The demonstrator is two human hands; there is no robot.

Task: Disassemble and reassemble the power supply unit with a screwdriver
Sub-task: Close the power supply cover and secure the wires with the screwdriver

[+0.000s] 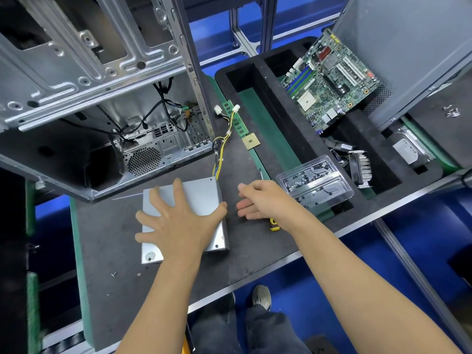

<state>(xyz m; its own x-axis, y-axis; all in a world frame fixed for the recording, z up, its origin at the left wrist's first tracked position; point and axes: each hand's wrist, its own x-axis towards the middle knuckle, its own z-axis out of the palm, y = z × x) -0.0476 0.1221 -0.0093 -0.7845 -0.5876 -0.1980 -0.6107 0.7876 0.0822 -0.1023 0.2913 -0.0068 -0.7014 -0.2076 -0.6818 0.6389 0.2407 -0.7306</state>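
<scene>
Power supply unit (201,195): a grey metal box that lies flat on the dark work mat (255,251), just in front of the open computer case (102,98); its long axis runs from the person toward the case.
Left hand (178,223): fingers spread wide and straight, the palm pressing on the top of the box; the thumb reaches over its right edge.
Right hand (260,200): fingers straight and together, holding nothing, hovering low beside the right side of the box, near but apart from it.
Screwdriver (274,224): only a yellow and black end shows under the right wrist, so I judge it is the tool; it lies nearer to the right hand than to the left.
Cable bundle (222,149): yellow and black wires go out from the far corner of the box toward the case, ending in white plugs.
Loose screws (114,274): a few lie on the mat, near the left front corner of the box.
Screw tray (315,178): clear plastic, to the right of the right hand.
Next move, as I judge: the left hand steadies the box while the right hand turns back to pick up the screwdriver.
</scene>
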